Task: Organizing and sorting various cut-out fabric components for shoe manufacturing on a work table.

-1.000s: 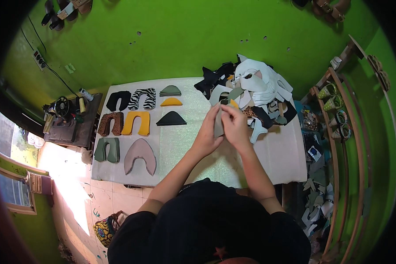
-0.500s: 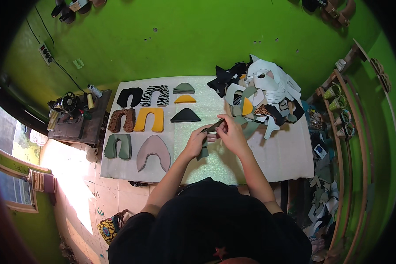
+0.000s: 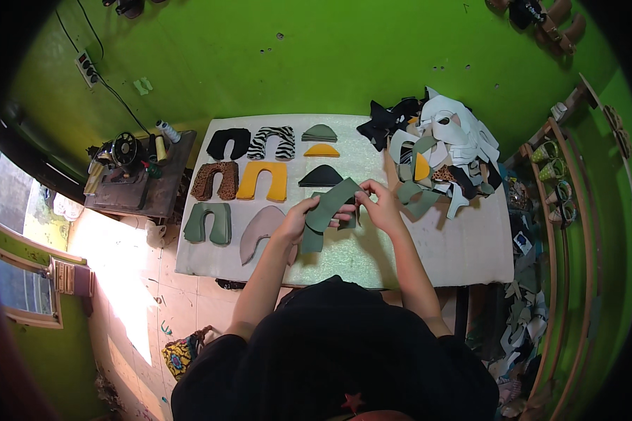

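Observation:
Over the front middle of the table I hold several pieces of green sheet material (image 3: 333,205), which look like leather cut-outs. My left hand (image 3: 297,222) is closed round their left side, its fingertips showing beneath. At their right edge the fingers of my right hand (image 3: 380,205) pinch together. One strip hangs below my left hand. Just beyond the held pieces lies a black half-moon piece (image 3: 321,175). A pinkish-grey arch-shaped piece (image 3: 257,233) lies partly hidden behind my left wrist.
Stacked arch shapes in black, zebra, leopard, yellow (image 3: 265,181) and green (image 3: 208,223) fill the table's left side. Green and yellow half-moons (image 3: 321,150) lie at the back. A scrap heap (image 3: 442,151) covers the back right. A sewing machine (image 3: 126,158) stands left, a shoe rack (image 3: 555,203) right.
The green pieces have turned from nearly edge-on to showing their broad face. My hands stay closed on them. The whole view has shifted, moving the table slightly right and up.

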Tool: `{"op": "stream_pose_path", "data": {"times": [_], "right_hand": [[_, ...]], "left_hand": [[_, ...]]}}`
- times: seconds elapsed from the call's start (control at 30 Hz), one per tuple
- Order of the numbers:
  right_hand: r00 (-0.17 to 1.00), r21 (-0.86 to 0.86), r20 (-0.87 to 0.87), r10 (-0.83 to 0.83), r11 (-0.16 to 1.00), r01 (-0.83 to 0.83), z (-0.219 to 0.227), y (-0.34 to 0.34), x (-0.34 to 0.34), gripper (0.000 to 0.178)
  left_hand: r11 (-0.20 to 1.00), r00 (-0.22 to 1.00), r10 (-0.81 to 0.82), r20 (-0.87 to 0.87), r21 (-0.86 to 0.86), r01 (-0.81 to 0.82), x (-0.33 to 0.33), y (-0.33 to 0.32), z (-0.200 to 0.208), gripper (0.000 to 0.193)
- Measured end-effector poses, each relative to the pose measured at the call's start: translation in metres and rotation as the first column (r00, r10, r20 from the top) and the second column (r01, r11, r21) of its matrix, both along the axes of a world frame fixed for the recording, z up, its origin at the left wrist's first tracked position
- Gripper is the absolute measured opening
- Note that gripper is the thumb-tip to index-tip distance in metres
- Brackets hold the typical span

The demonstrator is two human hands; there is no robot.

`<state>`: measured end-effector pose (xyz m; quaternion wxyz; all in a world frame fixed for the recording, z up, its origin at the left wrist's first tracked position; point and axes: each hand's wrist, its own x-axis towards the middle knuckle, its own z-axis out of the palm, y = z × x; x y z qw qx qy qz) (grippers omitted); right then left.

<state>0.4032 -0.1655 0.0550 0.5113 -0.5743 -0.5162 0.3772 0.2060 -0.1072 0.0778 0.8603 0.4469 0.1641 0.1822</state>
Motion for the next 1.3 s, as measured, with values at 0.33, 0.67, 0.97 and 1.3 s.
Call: {"op": "stream_pose_path", "data": {"times": [0.33, 0.67, 0.97, 1.3], "right_hand": [[0.758, 0.383, 0.612, -0.225, 0.923, -0.034, 0.064, 0.003, -0.013, 0.011], [0.762, -0.02, 0.075, 0.643, 0.765, -0.643, 0.092, 0.004, -0.069, 0.014], [0.849, 0.015, 0.525, -0.055, 0.998, 0.055, 0.071, 0.018, -0.086, 0.021], [0.909, -0.078, 0.41, -0.078, 0.99, 0.12, 0.075, 0.015, -0.1, 0.021]], "left_hand": [[0.995, 0.996, -0.013, 0.09, -0.094, 0.022, -0.027, 0.017, 0.003, 0.051], [0.976, 0.998, 0.039, 0.04, -0.215, -0.03, -0.032, 0.028, -0.004, 0.049], [0.951, 0.993, -0.058, 0.1, -0.297, 0.085, -0.042, 0.036, -0.019, 0.054], [0.95, 0.979, -0.023, 0.203, -0.3, 0.084, -0.046, 0.036, -0.031, 0.068]]}}
